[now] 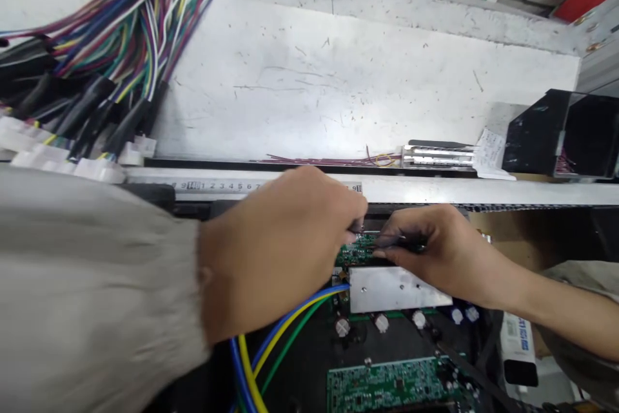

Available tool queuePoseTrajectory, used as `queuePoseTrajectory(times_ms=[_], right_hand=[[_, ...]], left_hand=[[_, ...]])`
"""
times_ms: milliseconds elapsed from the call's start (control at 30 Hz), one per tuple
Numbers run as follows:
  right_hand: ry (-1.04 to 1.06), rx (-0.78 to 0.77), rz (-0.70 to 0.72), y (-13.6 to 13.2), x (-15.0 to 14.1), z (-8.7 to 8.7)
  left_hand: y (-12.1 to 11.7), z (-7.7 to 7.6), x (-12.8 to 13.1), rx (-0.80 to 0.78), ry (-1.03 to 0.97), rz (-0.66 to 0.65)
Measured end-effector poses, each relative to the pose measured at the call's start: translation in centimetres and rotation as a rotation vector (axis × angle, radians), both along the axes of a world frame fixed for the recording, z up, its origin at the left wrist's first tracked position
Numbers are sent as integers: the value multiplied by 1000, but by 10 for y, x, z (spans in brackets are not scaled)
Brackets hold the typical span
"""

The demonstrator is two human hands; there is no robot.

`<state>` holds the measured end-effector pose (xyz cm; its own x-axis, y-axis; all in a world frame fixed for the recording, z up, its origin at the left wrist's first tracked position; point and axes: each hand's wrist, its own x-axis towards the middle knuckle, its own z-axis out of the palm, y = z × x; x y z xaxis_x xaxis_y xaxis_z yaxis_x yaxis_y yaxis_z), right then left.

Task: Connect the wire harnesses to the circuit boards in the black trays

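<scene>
My left hand reaches over a green circuit board, its fingers curled closed at the board's far edge. Whatever those fingertips hold is hidden behind the hand. From the other side my right hand pinches with thumb and fingers just above the same board. Something thin and dark shows at that pinch, too small to name. A silver metal plate with screw holes lies on the near side of both hands. Blue, yellow and green wires run from beside the plate, passing below my left wrist.
A second circuit board lies nearer me. Bundled multicolour wire harnesses with white connectors fill the shelf's left. A ruler strip runs along the shelf edge. Thin dark red wires, a black bin and a white box are around.
</scene>
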<state>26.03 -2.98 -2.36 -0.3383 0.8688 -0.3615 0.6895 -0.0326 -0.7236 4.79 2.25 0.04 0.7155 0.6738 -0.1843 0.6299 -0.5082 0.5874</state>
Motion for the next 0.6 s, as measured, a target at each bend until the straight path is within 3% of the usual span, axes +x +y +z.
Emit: queuePoseTrajectory(times_ms=[200, 600], right_hand=[[19, 2, -26, 1, -3, 3], [48, -42, -56, 2, -5, 8]], left_hand=[[-2, -14, 27, -2, 97, -105], [-2, -17, 23, -43, 46, -83]])
